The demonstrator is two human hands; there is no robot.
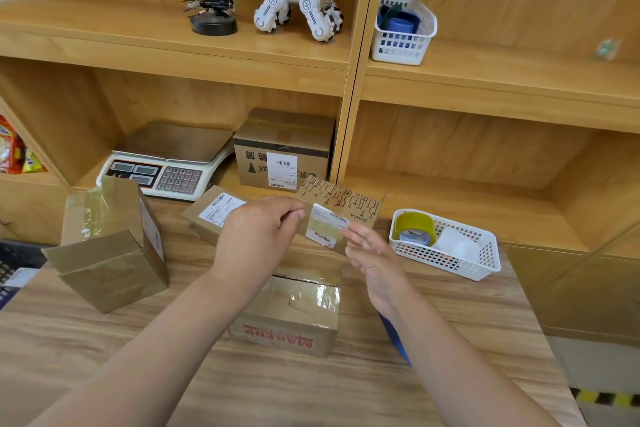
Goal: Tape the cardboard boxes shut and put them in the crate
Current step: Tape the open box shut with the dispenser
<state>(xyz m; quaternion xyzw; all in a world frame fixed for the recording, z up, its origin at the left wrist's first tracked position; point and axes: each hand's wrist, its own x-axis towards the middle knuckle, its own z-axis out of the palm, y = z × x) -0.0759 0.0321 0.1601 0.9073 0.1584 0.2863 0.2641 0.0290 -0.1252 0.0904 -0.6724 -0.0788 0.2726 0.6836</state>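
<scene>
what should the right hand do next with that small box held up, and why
Probably reach the right hand over to the tape roll in the white basket. The left hand pinches the small box by its edge, the right is open beside it, and neither holds tape.

Bright even light, soft focus, bowed edges

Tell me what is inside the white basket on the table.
The basket holds a yellowish tape roll at its left end and a white rounded thing beside it, too blurred to name. Anything beneath them is covered.
</scene>
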